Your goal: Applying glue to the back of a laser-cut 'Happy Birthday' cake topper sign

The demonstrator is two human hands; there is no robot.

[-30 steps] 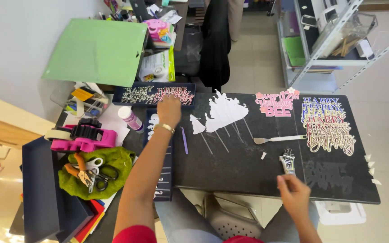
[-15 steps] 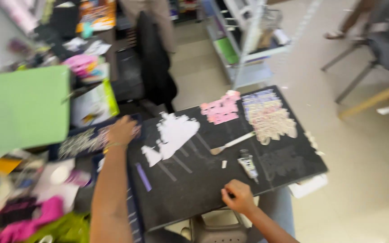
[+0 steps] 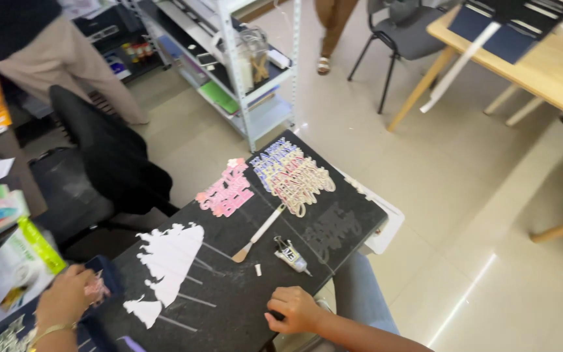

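Having left the white cutouts [image 3: 167, 257], left hand [image 3: 66, 296] now clamps a glittery cutout [image 3: 97, 289]; right hand [image 3: 294, 309] curled, empty.

A black board [image 3: 360, 215] carries white silhouette toppers [image 3: 167, 257], pink lettering [image 3: 225, 192], a spatula [image 3: 259, 233] and a glue tube [image 3: 291, 254].

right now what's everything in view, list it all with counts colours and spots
black board: one, across the lap
white silhouette cutouts on sticks: a cluster, left part of board
pink lettering cutout: one, board's far side
pale lettering cutouts: a stack, far right corner
spatula tool: one, pale, board centre
glue tube: one, small, beside the spatula
black chair: one, left
metal shelf: one, white, behind
wooden table: one, top right
left hand: holds a small glittery piece, bottom left
right hand: fingertips on the board's near edge
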